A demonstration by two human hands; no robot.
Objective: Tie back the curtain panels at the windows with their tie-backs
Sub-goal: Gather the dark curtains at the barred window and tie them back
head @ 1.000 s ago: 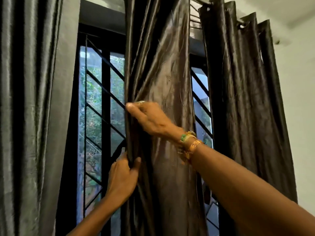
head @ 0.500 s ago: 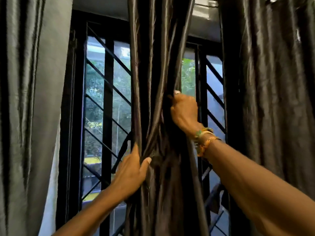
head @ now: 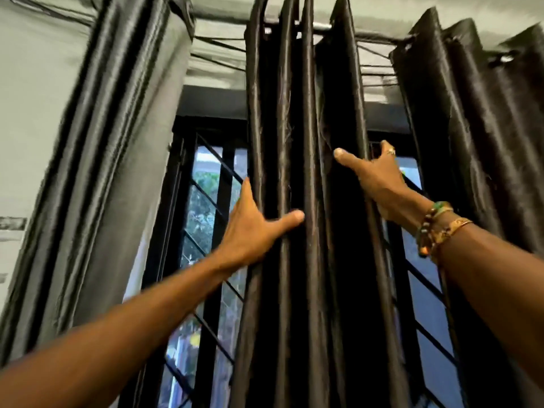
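A dark brown satin middle curtain panel (head: 309, 113) hangs from the rod (head: 321, 25), gathered into narrow upright folds. My left hand (head: 253, 231) holds its left side, with the thumb lying across the front folds and the fingers hidden behind the edge. Higher up, my right hand (head: 379, 181) holds the right side in the same way, thumb on the front and fingers round the back. Bracelets sit on the right wrist. No tie-back shows in this view.
A grey curtain panel (head: 117, 142) hangs at the left and another dark panel (head: 477, 128) at the right. Behind them is a black window frame with a diagonal metal grille (head: 206, 201) and greenery outside. The ceiling is close above the rod.
The view has tilted up toward the rod. Both hands have slid higher along the middle panel and now squeeze it from its two sides into tighter, straighter folds.
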